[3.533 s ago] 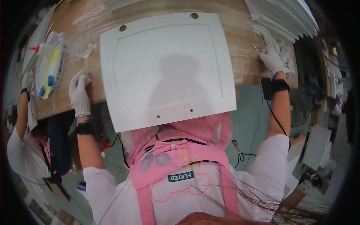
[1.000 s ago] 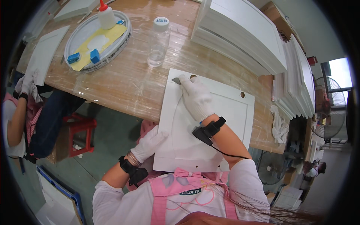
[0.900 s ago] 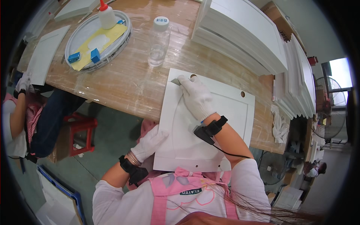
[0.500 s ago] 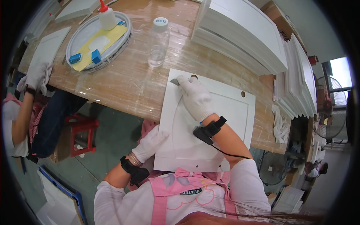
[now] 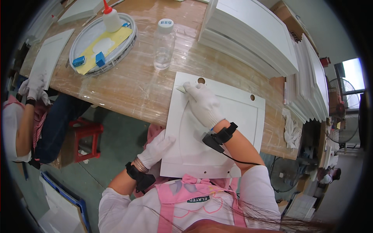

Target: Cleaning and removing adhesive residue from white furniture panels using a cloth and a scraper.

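Note:
A white cabinet door panel (image 5: 217, 116) with a raised frame and round holes lies partly on the table, its near end reaching to my apron. My right hand (image 5: 203, 103), in a white knit glove, is over its far left part. Pinched between its thumb and fingers is a small thin pointed blade-like piece (image 5: 180, 89), resting at the panel's far left corner; most of it is hidden by the glove. My left hand (image 5: 156, 148), gloved too, grips the panel's left edge close to my body.
A clear bottle (image 5: 163, 46) stands beyond the panel. Farther left, a round lid (image 5: 134, 37) carries a red-tipped squeeze bottle (image 5: 112, 20), yellow paper and blue blocks. Stacked white panels (image 5: 248, 39) rise at the far right. A co-worker's gloved hands (image 5: 35, 87) are at the left.
My right hand has shifted slightly toward me, and the blade-like piece now shows paler, at a different tilt. My left hand stays put. The co-worker's hands have moved a little.

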Available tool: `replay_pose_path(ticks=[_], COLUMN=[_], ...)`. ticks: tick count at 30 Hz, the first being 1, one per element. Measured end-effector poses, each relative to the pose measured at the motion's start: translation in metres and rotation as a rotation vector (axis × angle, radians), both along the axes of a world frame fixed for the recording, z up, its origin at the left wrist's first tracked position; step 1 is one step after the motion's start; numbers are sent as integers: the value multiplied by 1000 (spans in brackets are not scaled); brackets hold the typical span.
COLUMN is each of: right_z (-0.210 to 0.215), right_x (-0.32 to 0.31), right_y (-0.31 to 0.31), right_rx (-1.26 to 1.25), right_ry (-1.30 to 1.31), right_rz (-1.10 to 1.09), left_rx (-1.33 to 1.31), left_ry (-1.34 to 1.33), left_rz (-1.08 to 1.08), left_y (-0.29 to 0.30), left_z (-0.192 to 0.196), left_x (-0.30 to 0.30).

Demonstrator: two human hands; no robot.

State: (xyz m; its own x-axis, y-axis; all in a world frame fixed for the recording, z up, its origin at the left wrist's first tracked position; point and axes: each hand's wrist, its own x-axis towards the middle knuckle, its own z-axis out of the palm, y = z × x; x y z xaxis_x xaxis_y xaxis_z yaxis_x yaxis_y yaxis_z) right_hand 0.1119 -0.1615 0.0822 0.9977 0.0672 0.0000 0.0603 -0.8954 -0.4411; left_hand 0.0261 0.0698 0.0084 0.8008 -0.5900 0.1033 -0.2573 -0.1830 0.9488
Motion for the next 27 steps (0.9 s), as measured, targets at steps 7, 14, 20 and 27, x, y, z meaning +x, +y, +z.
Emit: replay_pose_path(ticks=[7,14,20,27], right_z=[13,17,13,14], right_x=[0,5,9,8], right_y=[-13,-18,-19,-23], right_rx=[167,102,105,49], right_ry=[-44,25,1,6], right_rz=[-21,17,29,50], left_rx=[-25,-46,-44,-91], left_ry=[132,166,335,333], left_rz=[20,23,-8,13], left_y=[-3,-3,-1,-5], left_z=[5,8,5,12], left_x=[-2,0,1,-2])
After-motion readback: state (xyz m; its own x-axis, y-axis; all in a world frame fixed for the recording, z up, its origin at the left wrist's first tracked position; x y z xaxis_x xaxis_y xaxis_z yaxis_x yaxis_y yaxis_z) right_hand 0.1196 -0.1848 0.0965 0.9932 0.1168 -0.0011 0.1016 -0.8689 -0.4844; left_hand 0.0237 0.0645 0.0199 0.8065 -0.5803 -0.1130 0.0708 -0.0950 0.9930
